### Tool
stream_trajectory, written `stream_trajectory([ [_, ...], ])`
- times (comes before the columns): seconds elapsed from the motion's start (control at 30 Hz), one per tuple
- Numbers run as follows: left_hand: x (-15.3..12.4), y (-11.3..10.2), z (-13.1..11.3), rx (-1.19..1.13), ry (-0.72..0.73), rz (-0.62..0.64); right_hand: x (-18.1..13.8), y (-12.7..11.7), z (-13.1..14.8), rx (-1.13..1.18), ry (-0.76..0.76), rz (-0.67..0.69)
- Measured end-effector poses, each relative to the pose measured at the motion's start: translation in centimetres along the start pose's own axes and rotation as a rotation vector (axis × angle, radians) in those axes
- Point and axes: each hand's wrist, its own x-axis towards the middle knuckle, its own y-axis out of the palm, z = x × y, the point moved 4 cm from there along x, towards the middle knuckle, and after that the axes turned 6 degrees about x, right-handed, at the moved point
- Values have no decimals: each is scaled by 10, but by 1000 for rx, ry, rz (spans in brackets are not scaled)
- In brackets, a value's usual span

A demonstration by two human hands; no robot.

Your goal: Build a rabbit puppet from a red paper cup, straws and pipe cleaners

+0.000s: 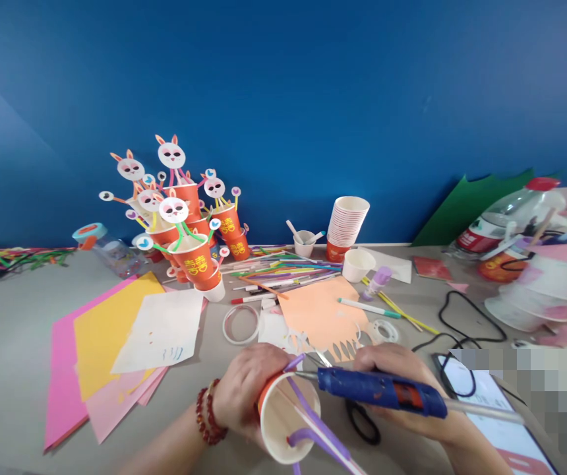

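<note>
My left hand (241,389) wraps around an orange paper cup (278,415), tilted so its white inside faces me. Purple pipe cleaners (320,429) run through the cup and stick out past its rim. In my right hand (395,361) is a blue hot glue gun (362,386), with a glue stick (484,410) coming out of its back. The nozzle points left and meets the cup's rim near a purple pipe cleaner; whether it touches is unclear. Scissors (364,422) lie beneath the glue gun, partly hidden.
Finished rabbit-faced cups (194,254) stand at the back left, above coloured paper sheets (90,343). A cup stack (347,224), tape roll (240,324), glue stick tube (378,280) and cut orange paper (316,307) lie ahead. At right are a bottle (511,211), black cord (476,316) and phone (491,402).
</note>
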Motion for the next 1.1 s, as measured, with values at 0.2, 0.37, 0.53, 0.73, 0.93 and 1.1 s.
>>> stream_trajectory([
  [0.2,4,1,-1,-42,-1,25,-1,1,-3,-5,18,-12],
  [0.37,7,1,-2,-62,-15,10,2,-1,1,1,-1,-33],
  [0.53,1,3,1,-39,-43,2,5,-2,3,31,3,-37],
  [0.73,-4,4,4,-31,-62,-14,6,-1,0,44,45,-50],
  [0.93,0,4,1,-50,-67,17,7,1,1,23,51,-40],
  [1.1,0,4,0,-37,-69,12,9,1,2,27,57,-33],
])
